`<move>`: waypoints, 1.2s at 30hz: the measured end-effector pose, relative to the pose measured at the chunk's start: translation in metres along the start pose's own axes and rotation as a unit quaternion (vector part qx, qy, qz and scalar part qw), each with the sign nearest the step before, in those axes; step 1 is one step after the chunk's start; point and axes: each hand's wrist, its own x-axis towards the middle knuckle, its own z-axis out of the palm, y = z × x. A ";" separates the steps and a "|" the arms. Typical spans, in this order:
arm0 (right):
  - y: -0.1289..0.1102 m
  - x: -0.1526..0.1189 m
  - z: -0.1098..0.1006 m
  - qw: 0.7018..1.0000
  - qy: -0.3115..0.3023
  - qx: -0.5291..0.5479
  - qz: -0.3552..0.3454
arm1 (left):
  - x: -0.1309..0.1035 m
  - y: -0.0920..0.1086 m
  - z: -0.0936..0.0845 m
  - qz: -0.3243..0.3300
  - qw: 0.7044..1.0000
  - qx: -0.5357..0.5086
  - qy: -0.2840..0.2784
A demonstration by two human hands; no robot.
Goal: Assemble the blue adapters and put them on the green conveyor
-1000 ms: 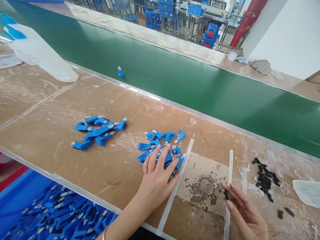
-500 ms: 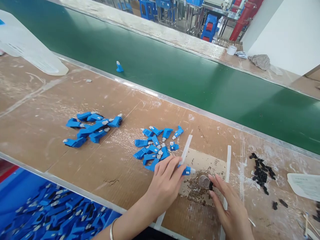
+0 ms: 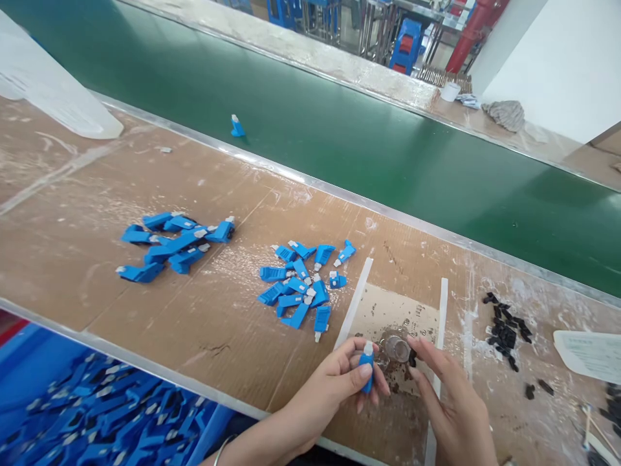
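Between thumb and fingers, my left hand (image 3: 347, 375) grips a small blue plastic part (image 3: 367, 369) with its pale tip pointing up. My right hand (image 3: 449, 391) pinches a small black piece (image 3: 412, 358) at the edge of a small clear round dish (image 3: 396, 349). That dish sits on a wet, stained beige sheet (image 3: 388, 310) between two white tape strips. Several more blue parts (image 3: 295, 285) lie in a loose cluster left of the sheet. To the right of my right hand is a heap of small black pieces (image 3: 504, 330).
Another group of blue parts (image 3: 177, 243) lies farther left on the cardboard-covered table (image 3: 233, 336). A blue bin (image 3: 116, 414) full of them stands at lower left. Beyond runs a green conveyor belt (image 3: 339, 149) with one blue part (image 3: 237, 126) on it. Cotton swabs (image 3: 587, 424) lie at lower right.
My left hand has drawn back towards me, turning the blue part from lying sideways to tip up. My right hand stays by the dish with the black piece.
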 end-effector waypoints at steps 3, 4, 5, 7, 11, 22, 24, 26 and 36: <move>-0.014 -0.011 0.002 0.968 0.068 0.201 0.134 | 0.002 -0.001 0.007 -0.002 0.999 -0.048 -0.016; -0.019 -0.014 0.002 0.947 0.087 0.254 0.175 | 0.003 -0.001 0.010 -0.009 0.998 -0.066 -0.011; -0.023 -0.017 0.003 0.928 0.102 0.295 0.204 | 0.005 -0.002 0.014 -0.020 0.996 -0.083 -0.001; -0.028 -0.019 0.004 0.908 0.111 0.343 0.216 | 0.007 -0.004 0.019 -0.040 0.993 -0.112 0.024; -0.027 -0.012 0.001 0.923 0.062 0.360 0.124 | 0.009 -0.006 0.027 -0.054 0.988 -0.141 0.029; -0.022 -0.003 -0.002 0.965 -0.013 0.260 0.006 | 0.005 -0.009 0.028 -0.045 0.988 -0.141 0.041; -0.022 -0.003 -0.002 0.970 -0.012 0.241 -0.004 | 0.005 -0.010 0.028 -0.045 0.988 -0.140 0.039; -0.022 -0.003 -0.003 0.975 -0.008 0.223 -0.006 | 0.004 -0.010 0.028 -0.048 0.988 -0.139 0.041; -0.027 -0.001 -0.002 0.985 0.003 -0.041 -0.169 | 0.002 -0.010 0.027 -0.043 0.988 -0.141 0.049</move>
